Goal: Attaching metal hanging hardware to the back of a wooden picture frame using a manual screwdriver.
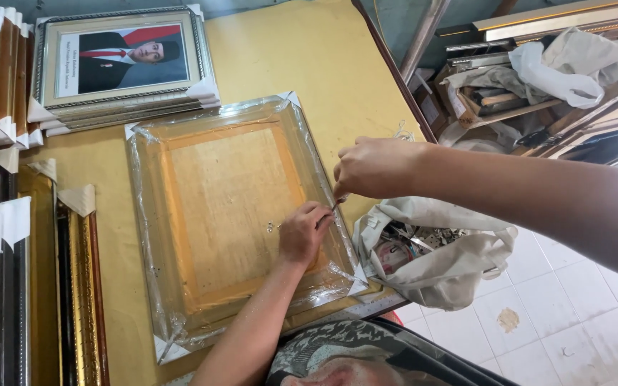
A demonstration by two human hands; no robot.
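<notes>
A picture frame (212,300) wrapped in clear plastic lies face down on the yellow table (302,57), its brown backing board upward. My left hand (303,232) rests on the frame's right rail, fingers curled and pinched against it. Whether it pinches some small part too is hidden. My right hand (377,168) reaches in from the right, just above the left, shut on a thin metal tool (339,203). The tool's tip points down at my left fingertips. A small metal fitting (273,226) sits on the backing board beside my left hand.
A stack of framed portraits (119,61) lies at the table's back left. Gold and dark frames (73,286) with taped corners stand along the left. A cloth bag (438,264) of small hardware hangs off the table's right edge. Frame mouldings and plastic bags (566,68) are piled at right.
</notes>
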